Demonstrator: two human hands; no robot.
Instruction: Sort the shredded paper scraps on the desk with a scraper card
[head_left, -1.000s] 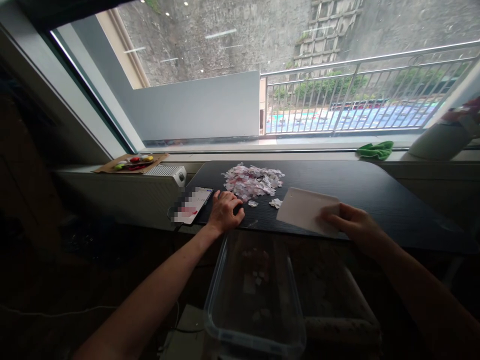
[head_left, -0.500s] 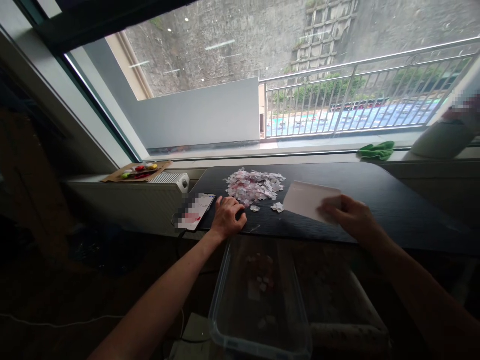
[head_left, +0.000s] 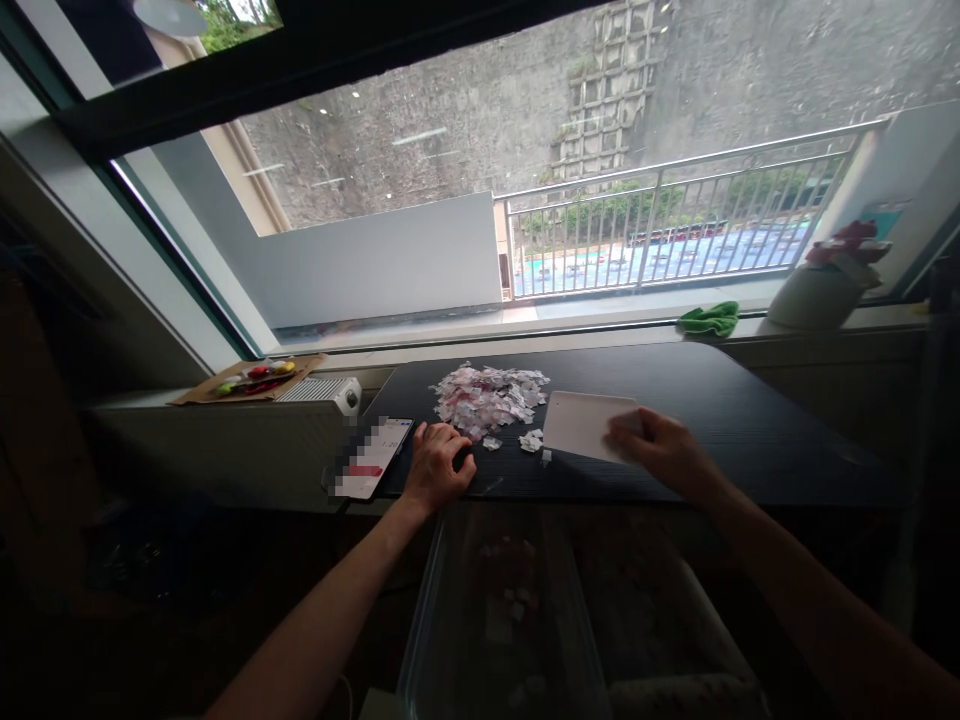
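Note:
On the dark table (head_left: 750,430) lies a heap of small white and pinkish paper scraps (head_left: 491,398). My left hand (head_left: 437,468) rests at the heap's near left side, beside a phone (head_left: 375,458). Its fingers are loosely curved, the thumb stands apart from them, and nothing shows in between. My right hand (head_left: 660,447) pinches the right end of a flat pale card (head_left: 581,425); its fingertips are blurred. By the card's left edge sits a small cluster of scraps (head_left: 531,440), with a single scrap (head_left: 547,457) just below it.
Below the table's front edge stands a clear plastic bin (head_left: 495,660) with a few scraps inside. A radiator (head_left: 262,440) at the left bears a cardboard sheet with colourful items. On the windowsill are a green cloth (head_left: 709,319) and a pale container (head_left: 817,290).
The view has shifted, so everything sits lower and further left. The card's left edge has come slightly away from the small cluster, and a single scrap now shows below it.

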